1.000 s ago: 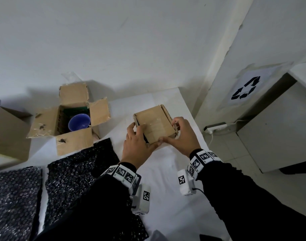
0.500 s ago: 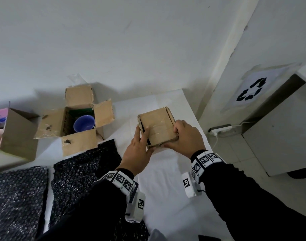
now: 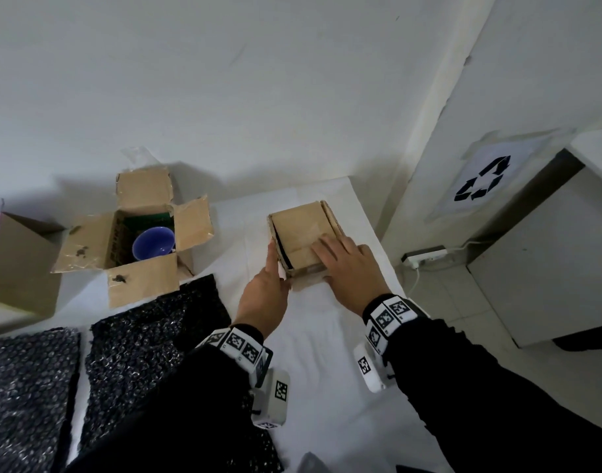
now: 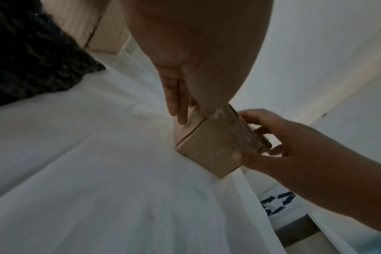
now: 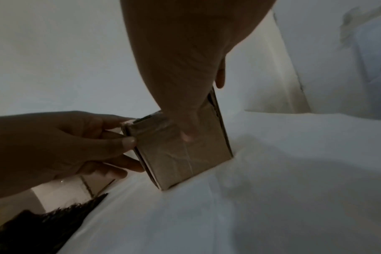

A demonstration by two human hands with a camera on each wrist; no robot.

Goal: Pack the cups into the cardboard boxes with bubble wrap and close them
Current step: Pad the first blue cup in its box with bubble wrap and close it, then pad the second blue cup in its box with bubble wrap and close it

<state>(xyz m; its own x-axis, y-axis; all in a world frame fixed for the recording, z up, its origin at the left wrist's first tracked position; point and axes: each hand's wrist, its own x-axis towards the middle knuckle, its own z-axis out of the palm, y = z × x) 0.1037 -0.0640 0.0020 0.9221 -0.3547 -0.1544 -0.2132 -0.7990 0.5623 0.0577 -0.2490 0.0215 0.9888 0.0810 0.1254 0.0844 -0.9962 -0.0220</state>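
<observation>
Head view, centre right: right hand (image 3: pixel 352 268) now flat on the small box (image 3: pixel 301 233), fingers straight, pressing flaps shut; left hand (image 3: pixel 265 288) shifted to its side, fingers straight — bracing. Closing nearly done. Upper left on counter (image 3: pixel 327 336), open box (image 3: pixel 129 240) with blue cup (image 3: pixel 153 242) awaiting wrap.

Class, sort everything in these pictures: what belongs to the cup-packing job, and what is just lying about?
Job: small brown cardboard box, open cardboard box, blue cup, black bubble wrap sheets.
Lying about: recycling-symbol paper sign, white power strip.
</observation>
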